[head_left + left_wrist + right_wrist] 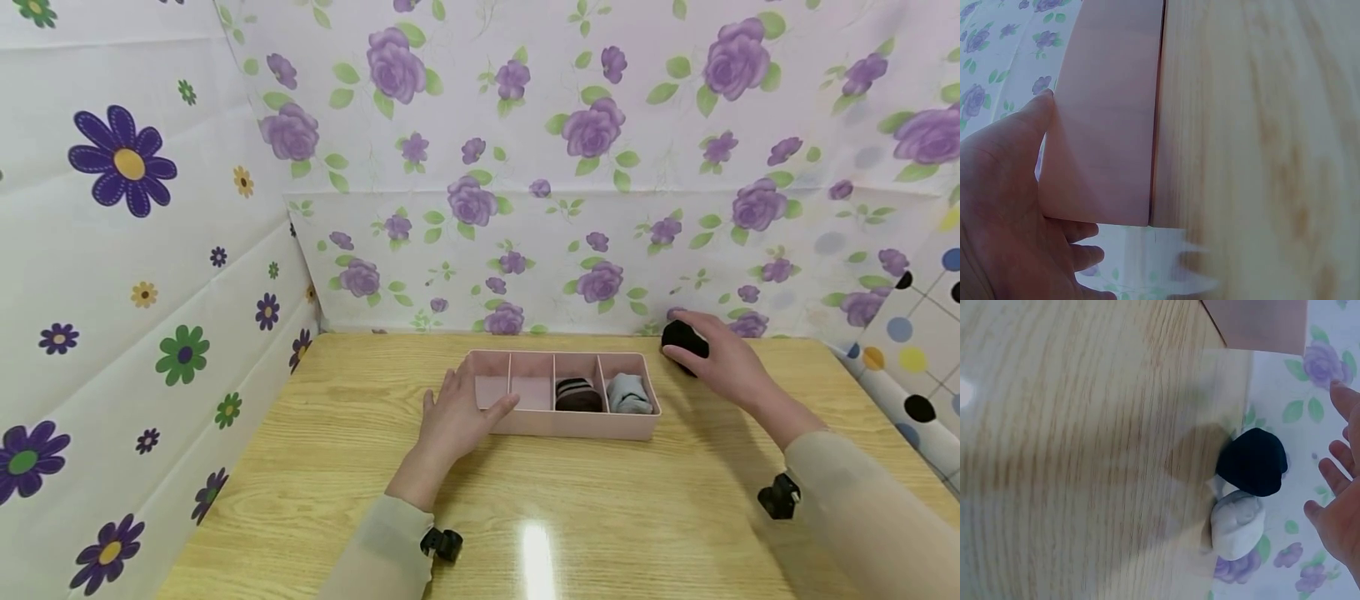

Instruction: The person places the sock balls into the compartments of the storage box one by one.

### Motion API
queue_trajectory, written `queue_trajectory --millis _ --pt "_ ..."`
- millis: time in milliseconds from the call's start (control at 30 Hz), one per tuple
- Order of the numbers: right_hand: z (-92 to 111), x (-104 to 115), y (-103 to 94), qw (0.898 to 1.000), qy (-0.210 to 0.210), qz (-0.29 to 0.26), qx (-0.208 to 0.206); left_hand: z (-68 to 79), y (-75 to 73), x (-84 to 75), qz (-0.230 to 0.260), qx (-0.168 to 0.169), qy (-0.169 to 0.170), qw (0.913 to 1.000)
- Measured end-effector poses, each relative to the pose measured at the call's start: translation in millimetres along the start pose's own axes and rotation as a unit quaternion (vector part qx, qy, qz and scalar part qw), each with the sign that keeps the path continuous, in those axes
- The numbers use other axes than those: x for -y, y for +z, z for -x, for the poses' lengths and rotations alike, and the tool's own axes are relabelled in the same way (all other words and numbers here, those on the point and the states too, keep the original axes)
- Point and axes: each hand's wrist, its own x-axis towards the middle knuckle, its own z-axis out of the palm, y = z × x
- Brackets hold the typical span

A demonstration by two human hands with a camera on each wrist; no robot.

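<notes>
A pink box [570, 425] with several compartments in a row sits on the table. My left hand [459, 417] rests at its left end, thumb over the front rim, fingers extended along the end wall; the left wrist view shows the thumb tip at the box's rim [1102, 125]. A dark striped rolled sock [577, 398] and a light grey one [628, 393] lie in the two right compartments. Beyond the box's right end, my right hand [723, 360] reaches over a black rolled sock [1254, 462], fingers spread and apart from it. A white-grey rolled sock [1238, 526] lies against the black one, hidden by the hand in the head view.
The wooden table [360, 500] meets a flowered cloth wall [450, 250] behind the box. Another cloth wall [150, 350] stands along the left, and a dotted cloth [922, 358] along the right. Small black devices sit on both wrists.
</notes>
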Motion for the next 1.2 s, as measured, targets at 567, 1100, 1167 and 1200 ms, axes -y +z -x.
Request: queue_trajectory --millis 567,1100,1167,1200 --pt "-9 -31 3.8 0.997 0.027 0.045 0.054 3.1 -0.6 -2.5 0.003 0.004 -0.002 1.0" --pt "-13 -43 16.6 0.995 0.02 0.079 0.065 2.2 -1.9 -1.5 0.003 0.005 -0.003 1.0" --pt "-12 -44 16.6 0.993 0.022 0.09 0.067 2.2 -1.9 -1.8 0.005 0.004 -0.002 1.0" --pt "-11 -45 16.5 0.993 0.023 0.097 0.068 2.1 -1.8 -1.9 0.007 0.003 0.0 1.0"
